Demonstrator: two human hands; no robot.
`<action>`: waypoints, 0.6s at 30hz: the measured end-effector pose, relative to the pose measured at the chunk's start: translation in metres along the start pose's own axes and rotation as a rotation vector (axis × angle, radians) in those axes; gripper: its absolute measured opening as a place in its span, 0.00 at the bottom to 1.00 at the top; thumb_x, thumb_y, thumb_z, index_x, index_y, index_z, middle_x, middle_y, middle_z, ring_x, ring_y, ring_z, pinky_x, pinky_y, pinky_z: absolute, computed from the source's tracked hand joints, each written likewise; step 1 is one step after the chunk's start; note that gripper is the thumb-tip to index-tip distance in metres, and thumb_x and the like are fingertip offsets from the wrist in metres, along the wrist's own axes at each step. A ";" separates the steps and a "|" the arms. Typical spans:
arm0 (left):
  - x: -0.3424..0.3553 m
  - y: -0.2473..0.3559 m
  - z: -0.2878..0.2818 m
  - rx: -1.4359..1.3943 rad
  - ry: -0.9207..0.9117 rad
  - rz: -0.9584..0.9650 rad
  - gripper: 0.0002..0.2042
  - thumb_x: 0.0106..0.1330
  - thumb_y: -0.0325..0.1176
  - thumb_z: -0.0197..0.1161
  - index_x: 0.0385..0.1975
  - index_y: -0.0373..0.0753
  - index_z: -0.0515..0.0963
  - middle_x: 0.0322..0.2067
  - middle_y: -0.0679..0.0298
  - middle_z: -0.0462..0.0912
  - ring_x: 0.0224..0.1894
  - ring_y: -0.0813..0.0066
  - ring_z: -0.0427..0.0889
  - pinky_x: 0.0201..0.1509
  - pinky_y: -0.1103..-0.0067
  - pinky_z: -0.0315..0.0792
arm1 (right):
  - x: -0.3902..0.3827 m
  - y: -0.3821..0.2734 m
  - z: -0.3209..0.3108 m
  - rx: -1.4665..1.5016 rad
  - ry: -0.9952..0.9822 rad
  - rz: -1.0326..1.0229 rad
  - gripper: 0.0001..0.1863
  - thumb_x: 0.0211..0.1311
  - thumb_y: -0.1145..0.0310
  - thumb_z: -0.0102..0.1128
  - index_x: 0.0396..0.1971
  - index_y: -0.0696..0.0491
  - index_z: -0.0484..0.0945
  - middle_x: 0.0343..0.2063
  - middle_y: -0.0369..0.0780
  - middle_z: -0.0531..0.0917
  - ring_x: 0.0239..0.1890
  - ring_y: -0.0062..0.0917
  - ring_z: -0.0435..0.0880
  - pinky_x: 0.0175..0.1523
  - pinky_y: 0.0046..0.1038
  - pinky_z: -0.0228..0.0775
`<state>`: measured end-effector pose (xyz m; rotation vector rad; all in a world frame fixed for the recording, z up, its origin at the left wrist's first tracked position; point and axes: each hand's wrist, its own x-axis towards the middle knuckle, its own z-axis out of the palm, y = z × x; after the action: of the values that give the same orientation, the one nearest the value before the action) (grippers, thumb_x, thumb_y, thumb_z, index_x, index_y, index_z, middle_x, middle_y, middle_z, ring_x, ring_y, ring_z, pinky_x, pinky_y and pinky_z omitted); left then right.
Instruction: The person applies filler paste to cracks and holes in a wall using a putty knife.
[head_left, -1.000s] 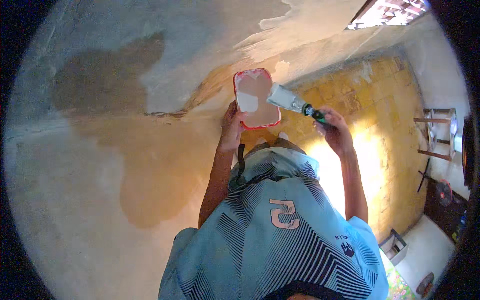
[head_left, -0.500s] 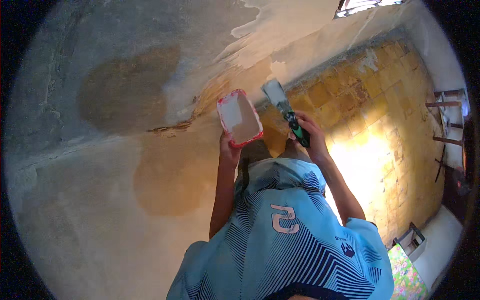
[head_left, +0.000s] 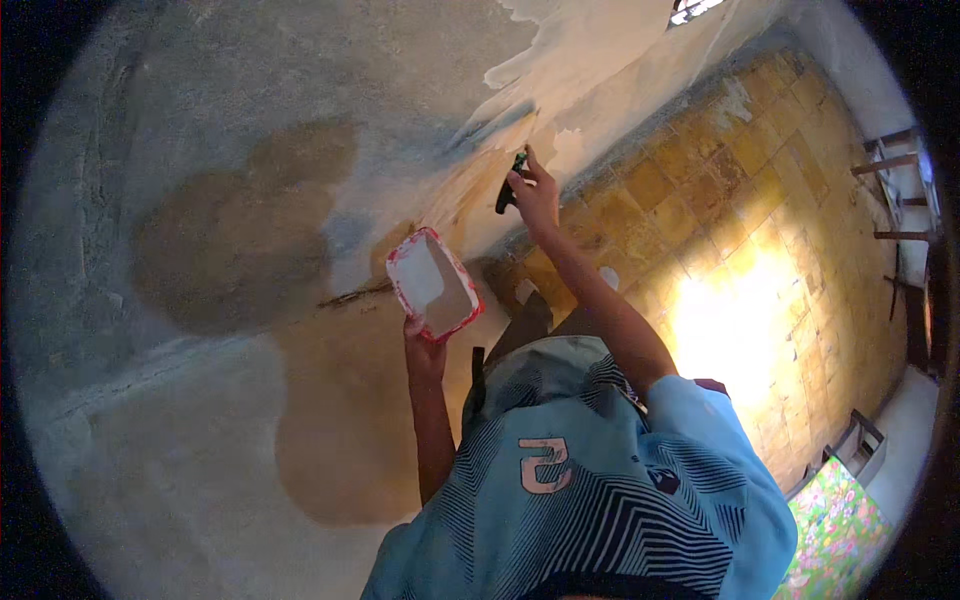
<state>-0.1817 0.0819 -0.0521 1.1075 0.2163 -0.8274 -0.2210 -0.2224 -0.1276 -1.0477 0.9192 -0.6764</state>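
Note:
My left hand (head_left: 425, 333) grips the lower end of a white rectangular tub (head_left: 455, 325) with red smears around its rim. Pale material lies inside the tub, partly in shadow. Ahead and to the right, my right hand (head_left: 538, 198) is closed around the black and green handle of a putty knife (head_left: 507, 197). Its blade end points at the plastered wall (head_left: 590, 80); from here I cannot make out the blade or whether it touches. Pale, rough-edged patches and brownish streaks mark the wall around the knife.
Damp dark stains (head_left: 235, 240) spread over the grey surface at left. A yellowish tiled floor (head_left: 650, 210) runs along the wall's foot, with bright sunlight on it. Wooden furniture (head_left: 900, 185) stands at far right, and a flowered cloth (head_left: 835, 525) lies at lower right.
My right hand has moved the putty knife left and forward to the wall, its blade now out of sight. The tub in my left hand has shifted left and a little closer to me.

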 end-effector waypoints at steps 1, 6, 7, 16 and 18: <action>0.003 0.005 -0.002 0.002 -0.006 -0.007 0.28 0.60 0.35 0.61 0.62 0.36 0.65 0.56 0.58 0.75 0.59 0.61 0.75 0.61 0.61 0.74 | 0.008 0.006 0.008 -0.028 0.031 -0.002 0.33 0.64 0.71 0.60 0.69 0.52 0.61 0.38 0.39 0.82 0.38 0.23 0.83 0.38 0.27 0.80; 0.018 0.016 -0.063 0.051 -0.019 0.032 0.28 0.59 0.33 0.61 0.61 0.34 0.66 0.55 0.57 0.76 0.58 0.59 0.77 0.62 0.61 0.74 | -0.003 0.024 0.057 0.090 0.064 0.027 0.35 0.58 0.65 0.67 0.66 0.55 0.66 0.31 0.43 0.86 0.35 0.24 0.85 0.42 0.28 0.78; 0.023 0.017 -0.061 0.058 -0.039 0.011 0.28 0.59 0.33 0.61 0.61 0.34 0.66 0.55 0.57 0.76 0.58 0.59 0.77 0.62 0.61 0.74 | -0.005 0.038 0.057 -0.037 0.080 0.009 0.36 0.58 0.64 0.68 0.66 0.56 0.66 0.30 0.44 0.86 0.33 0.24 0.85 0.39 0.28 0.78; 0.014 0.048 -0.069 0.023 -0.101 0.037 0.30 0.58 0.38 0.62 0.62 0.35 0.67 0.57 0.57 0.75 0.60 0.59 0.75 0.64 0.60 0.72 | -0.002 -0.006 0.027 0.211 0.087 0.098 0.43 0.58 0.71 0.69 0.71 0.51 0.56 0.33 0.43 0.83 0.33 0.23 0.85 0.34 0.24 0.82; 0.017 0.044 -0.059 -0.053 -0.107 -0.013 0.31 0.58 0.39 0.62 0.62 0.36 0.66 0.57 0.57 0.75 0.60 0.58 0.75 0.63 0.60 0.72 | 0.024 -0.014 0.012 0.162 0.071 0.043 0.43 0.59 0.71 0.68 0.72 0.51 0.54 0.30 0.40 0.82 0.29 0.22 0.83 0.34 0.25 0.83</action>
<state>-0.1257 0.1327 -0.0578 1.0098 0.1555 -0.8850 -0.1997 -0.2420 -0.1198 -0.8624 0.9299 -0.7436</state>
